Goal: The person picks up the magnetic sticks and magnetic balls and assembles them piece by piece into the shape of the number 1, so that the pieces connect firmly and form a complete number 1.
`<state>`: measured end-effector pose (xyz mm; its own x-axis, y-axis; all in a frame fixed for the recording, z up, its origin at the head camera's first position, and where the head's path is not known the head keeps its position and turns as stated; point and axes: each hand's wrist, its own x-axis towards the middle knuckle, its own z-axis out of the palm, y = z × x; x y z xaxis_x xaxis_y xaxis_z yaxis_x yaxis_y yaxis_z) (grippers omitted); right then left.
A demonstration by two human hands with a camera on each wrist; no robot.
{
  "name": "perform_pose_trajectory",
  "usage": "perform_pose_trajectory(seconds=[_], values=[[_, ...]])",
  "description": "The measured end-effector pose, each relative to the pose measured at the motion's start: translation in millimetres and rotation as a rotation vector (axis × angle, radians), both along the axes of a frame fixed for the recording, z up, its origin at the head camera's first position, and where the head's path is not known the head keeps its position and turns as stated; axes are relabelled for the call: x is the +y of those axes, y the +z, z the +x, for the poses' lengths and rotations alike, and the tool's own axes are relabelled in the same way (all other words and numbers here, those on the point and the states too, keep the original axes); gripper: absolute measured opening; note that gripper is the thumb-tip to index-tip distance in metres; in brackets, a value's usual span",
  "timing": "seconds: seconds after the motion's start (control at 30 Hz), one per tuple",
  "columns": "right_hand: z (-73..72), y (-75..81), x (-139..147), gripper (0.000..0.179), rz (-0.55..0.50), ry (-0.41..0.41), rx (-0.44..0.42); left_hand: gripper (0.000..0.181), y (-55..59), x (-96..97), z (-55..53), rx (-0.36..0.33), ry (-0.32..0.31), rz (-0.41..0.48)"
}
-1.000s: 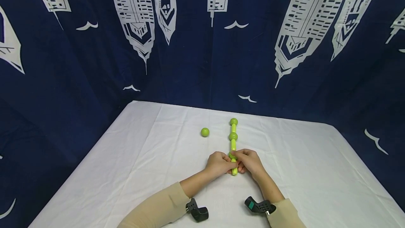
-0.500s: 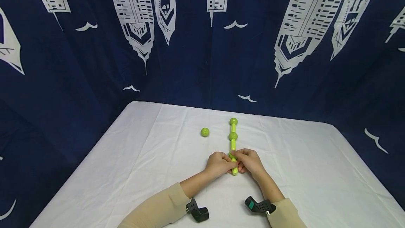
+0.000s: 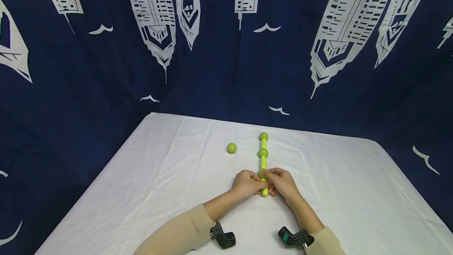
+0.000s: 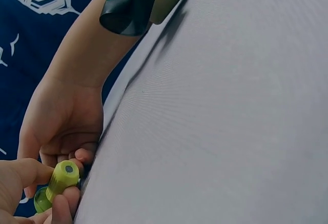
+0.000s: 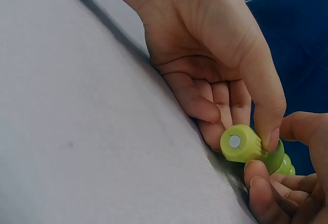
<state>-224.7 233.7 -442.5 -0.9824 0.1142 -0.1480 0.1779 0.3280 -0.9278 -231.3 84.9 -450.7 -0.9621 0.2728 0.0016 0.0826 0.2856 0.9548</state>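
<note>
A chain of green balls and lighter yellow-green rods (image 3: 263, 162) runs away from me on the table, in line with my view. My left hand (image 3: 246, 182) pinches the nearest rod (image 4: 65, 175) between thumb and fingers from the left. From the right, my right hand (image 3: 282, 183) holds the nearest green ball (image 5: 274, 156), its thumb and fingers partly covering it. The rod's free end faces me and shows a round grey disc in its middle, seen in both wrist views. The fingertips of both hands are close together around this joint.
A loose green ball (image 3: 231, 148) lies left of the chain. White cloth (image 3: 177, 160) covers the table, and a dark blue curtain (image 3: 219, 70) printed with white buildings hangs behind it. Each wrist wears a black camera (image 3: 225, 237).
The head view has shifted slightly, so everything appears a little farther right. Both hands keep the same hold on the rod and the ball.
</note>
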Motion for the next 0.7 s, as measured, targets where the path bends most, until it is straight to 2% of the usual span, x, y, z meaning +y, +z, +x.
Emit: perform_pose_trajectory(seconds=[0.1,0.3,0.47,0.7], values=[[3.8,1.4,0,0.044,0.002,-0.006,-0.004,0.023,-0.4,0.0,-0.9,-0.013,-0.004,0.014],[14.1,3.8,1,0.038,0.023,-0.023,-0.032,0.017,0.4,0.8,-1.3,-0.029,0.003,0.03],[20.5,4.5,1,0.037,0.022,-0.002,-0.047,0.015,2.2,1.1,-0.5,-0.045,0.019,0.039],[24.5,2.8,-2,0.034,0.009,0.024,-0.029,0.013,1.7,1.2,-0.1,-0.056,0.01,0.049]])
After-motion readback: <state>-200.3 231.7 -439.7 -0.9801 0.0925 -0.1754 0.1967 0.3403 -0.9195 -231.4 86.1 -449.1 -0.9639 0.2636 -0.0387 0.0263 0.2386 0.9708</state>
